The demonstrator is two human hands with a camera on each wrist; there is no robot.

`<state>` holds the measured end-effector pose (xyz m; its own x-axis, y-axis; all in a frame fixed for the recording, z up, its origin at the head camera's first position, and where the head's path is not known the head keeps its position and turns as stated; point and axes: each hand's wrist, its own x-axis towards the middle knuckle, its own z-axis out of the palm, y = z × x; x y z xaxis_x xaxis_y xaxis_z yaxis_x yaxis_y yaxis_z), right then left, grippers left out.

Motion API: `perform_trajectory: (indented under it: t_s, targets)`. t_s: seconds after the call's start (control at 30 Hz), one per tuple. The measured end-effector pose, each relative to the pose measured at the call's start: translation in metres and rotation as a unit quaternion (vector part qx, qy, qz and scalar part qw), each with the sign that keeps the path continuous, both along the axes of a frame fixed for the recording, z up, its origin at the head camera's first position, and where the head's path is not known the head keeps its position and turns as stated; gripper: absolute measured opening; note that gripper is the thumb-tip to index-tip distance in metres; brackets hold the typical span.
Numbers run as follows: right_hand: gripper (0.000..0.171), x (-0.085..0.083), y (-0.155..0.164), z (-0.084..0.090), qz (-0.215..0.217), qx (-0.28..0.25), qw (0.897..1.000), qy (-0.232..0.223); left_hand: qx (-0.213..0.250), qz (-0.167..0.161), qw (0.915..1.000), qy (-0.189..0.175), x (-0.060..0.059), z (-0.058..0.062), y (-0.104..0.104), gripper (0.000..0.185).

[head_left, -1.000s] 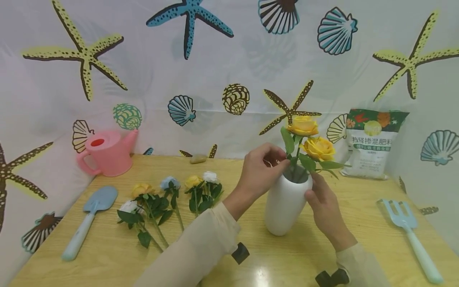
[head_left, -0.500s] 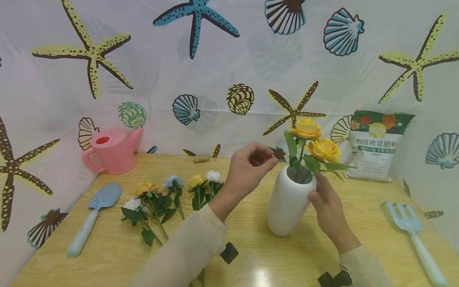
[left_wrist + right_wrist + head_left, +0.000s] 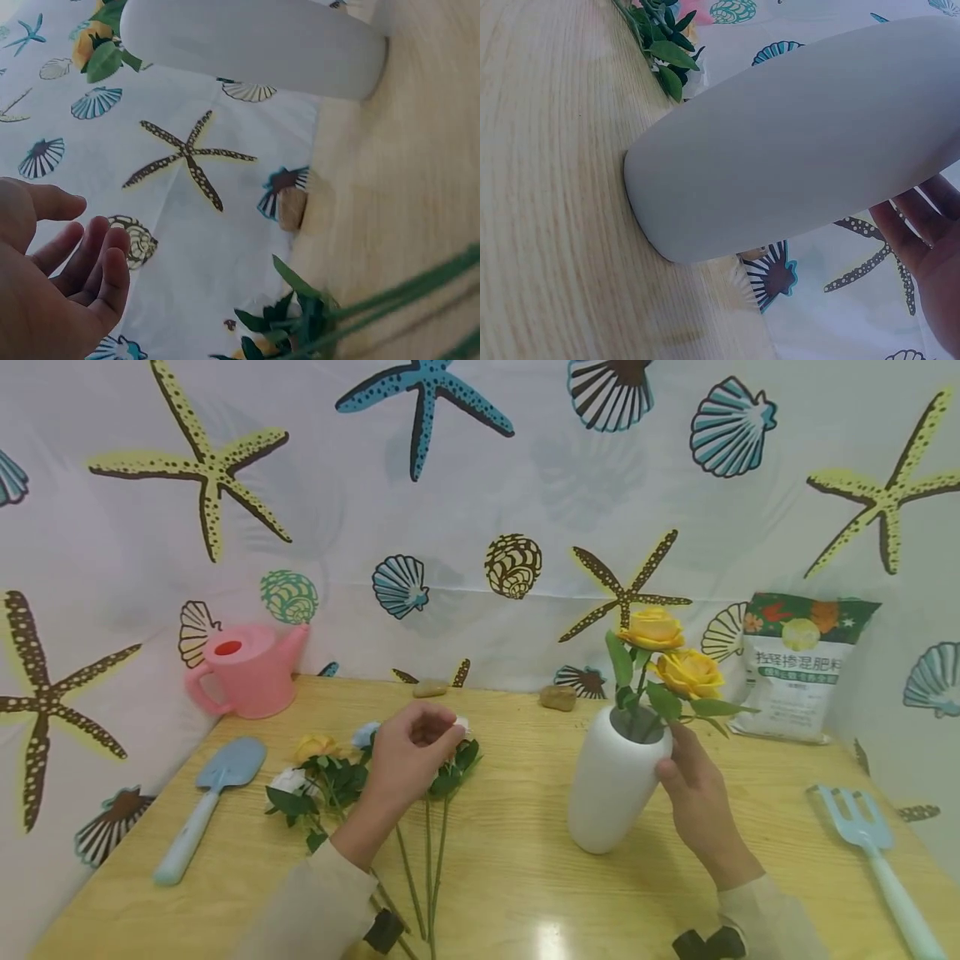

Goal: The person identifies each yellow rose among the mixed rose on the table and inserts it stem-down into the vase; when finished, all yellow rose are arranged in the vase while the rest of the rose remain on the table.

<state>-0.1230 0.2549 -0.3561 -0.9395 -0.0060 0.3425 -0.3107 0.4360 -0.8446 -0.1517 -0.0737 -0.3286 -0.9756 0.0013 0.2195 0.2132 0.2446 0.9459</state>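
A white vase (image 3: pixel 611 793) stands on the wooden table (image 3: pixel 525 860) with two yellow roses (image 3: pixel 678 668) in its mouth. My right hand (image 3: pixel 693 785) holds its upper right side, thumb in front and fingers behind; the right wrist view shows the vase (image 3: pixel 795 142) with those fingers (image 3: pixel 930 247) past it. Further left, my left hand (image 3: pixel 416 752) hovers over several loose roses (image 3: pixel 322 768) lying on the table, fingers loosely bent and holding nothing. The left wrist view shows that hand (image 3: pixel 60 277) bare, the vase (image 3: pixel 255 45) beyond it and green stems (image 3: pixel 375 307) below.
A pink watering can (image 3: pixel 247 670) stands at the back left, with a blue trowel (image 3: pixel 206 797) in front of it. A blue hand fork (image 3: pixel 870 852) lies at the right edge. A fertiliser bag (image 3: pixel 798 664) leans on the starfish backdrop. Two stones (image 3: pixel 557 697) lie by the back wall.
My left hand has left the vase's mouth and moved left and down to the loose roses. The right hand has stayed on the vase.
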Motion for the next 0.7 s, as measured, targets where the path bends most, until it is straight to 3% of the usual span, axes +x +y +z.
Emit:
perform_trajectory:
  t_s: [0.2, 0.4, 0.7]
  targets:
    - [0.069, -0.001, 0.001, 0.0, -0.001, 0.005, 1.0, 0.004, -0.088, 0.032, 0.9927, -0.076, 0.011, -0.026, -0.024, 0.017]
    - [0.069, -0.001, 0.001, -0.001, 0.0, 0.0, 1.0, 0.002, -0.148, 0.029, 0.9822, -0.111, 0.016, -0.049, -0.033, 0.024]
    - [0.07, -0.002, 0.001, -0.001, 0.0, -0.003, 1.0, 0.003, -0.229, 0.016, 0.9619, -0.148, 0.015, -0.058, -0.031, 0.038]
